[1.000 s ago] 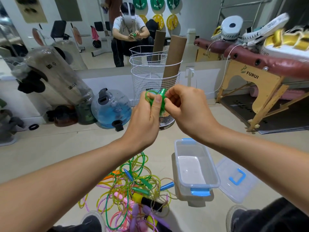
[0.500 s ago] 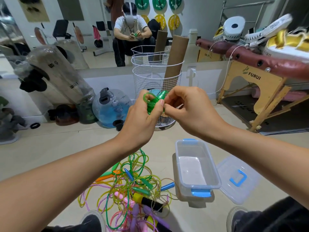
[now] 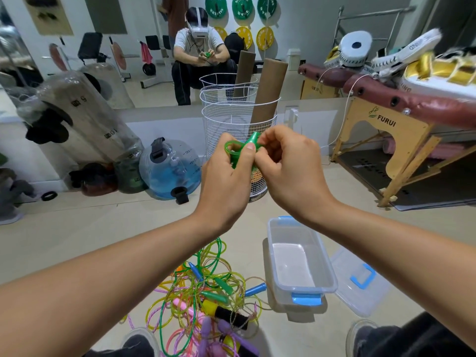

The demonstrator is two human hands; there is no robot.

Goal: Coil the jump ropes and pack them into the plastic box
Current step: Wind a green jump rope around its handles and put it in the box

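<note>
While I sat with both arms stretched forward, my left hand (image 3: 226, 181) was closed around a green jump rope (image 3: 240, 150), already wound into a small bundle. Its thumb lay across the front of the bundle, and one green loop and the tip of a green handle stood out above the fingers. My right hand (image 3: 288, 171) met it from the other side. The fingers of this hand were bent tightly and pinched the same green bundle near the handle, so the two hands touched each other around it. How many turns the coil had, I could not tell, because the hands covered most of it.

The bundle was high in the air, in front of a white wire basket (image 3: 231, 119). The plastic box (image 3: 324, 284) stood open on the floor below my right forearm, with blue clips at its two ends. Its lid (image 3: 360, 287) lay flat just beside it on the right. To the left of the box, the other jump ropes (image 3: 206, 287) lay on the floor in a loose tangle of many colours, between my shoes.
</note>
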